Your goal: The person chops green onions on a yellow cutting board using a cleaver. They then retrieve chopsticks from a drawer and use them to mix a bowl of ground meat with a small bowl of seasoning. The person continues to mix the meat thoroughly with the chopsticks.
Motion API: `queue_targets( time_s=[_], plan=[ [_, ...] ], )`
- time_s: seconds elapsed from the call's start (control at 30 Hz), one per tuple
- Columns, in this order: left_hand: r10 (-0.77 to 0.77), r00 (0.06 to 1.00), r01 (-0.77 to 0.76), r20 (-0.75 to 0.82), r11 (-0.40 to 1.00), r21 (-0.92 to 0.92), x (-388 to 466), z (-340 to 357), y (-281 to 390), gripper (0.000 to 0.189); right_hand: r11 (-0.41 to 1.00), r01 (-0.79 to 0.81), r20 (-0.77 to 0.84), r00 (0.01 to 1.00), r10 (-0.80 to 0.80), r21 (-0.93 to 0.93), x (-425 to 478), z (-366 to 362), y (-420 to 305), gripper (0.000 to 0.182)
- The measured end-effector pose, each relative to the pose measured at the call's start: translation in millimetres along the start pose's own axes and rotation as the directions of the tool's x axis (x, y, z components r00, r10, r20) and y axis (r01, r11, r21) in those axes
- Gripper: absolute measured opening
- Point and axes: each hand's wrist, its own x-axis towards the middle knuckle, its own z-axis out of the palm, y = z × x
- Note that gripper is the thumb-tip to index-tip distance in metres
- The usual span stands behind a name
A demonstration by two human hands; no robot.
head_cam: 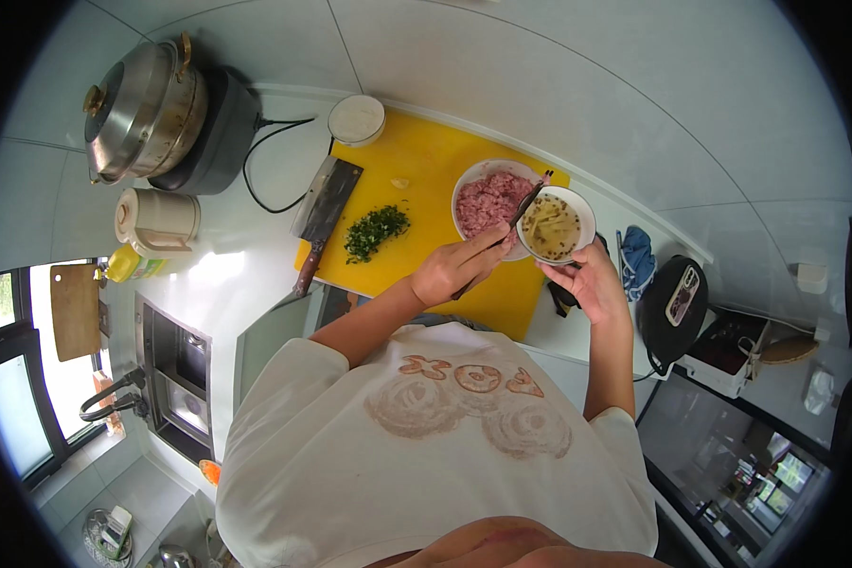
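Observation:
My left hand (451,270) grips dark chopsticks (529,202), whose tips cross the rim of a small white bowl (586,206). My right hand (586,284) holds that small bowl, which contains pale yellowish strips and peppercorn-like bits in liquid (552,227). The small bowl overlaps a larger white bowl (457,206) of raw minced meat (490,199). The larger bowl sits on a yellow cutting board (426,163). Chopped green herbs (375,233) and a small pale piece (400,183) lie on the board. A cleaver (330,199) rests across its left edge.
A bowl of white contents (356,119) stands at the board's upper left corner. Further left are a lidded steel pot (145,113) on a dark appliance, a beige pitcher (157,220) and a sink (177,376). At right lie a blue cloth (637,259) and a phone (682,295) on a black object.

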Motion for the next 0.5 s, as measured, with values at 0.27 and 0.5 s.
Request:
queue_targets(
  time_s=[0.27, 0.5],
  plan=[
    [0.000, 1.000, 0.000, -0.005, 1.000, 0.000, 2, 2, -2, 0.040, 1.000, -0.010, -0.037, 0.999, 0.009, -0.025, 0, 4, -5, 0.056],
    [-0.003, 1.000, 0.003, -0.030, 1.000, -0.009, -2, 7, -7, 0.042, 0.998, -0.005, -0.034, 0.999, 0.003, -0.063, 3, 0, -4, 0.055]
  ],
)
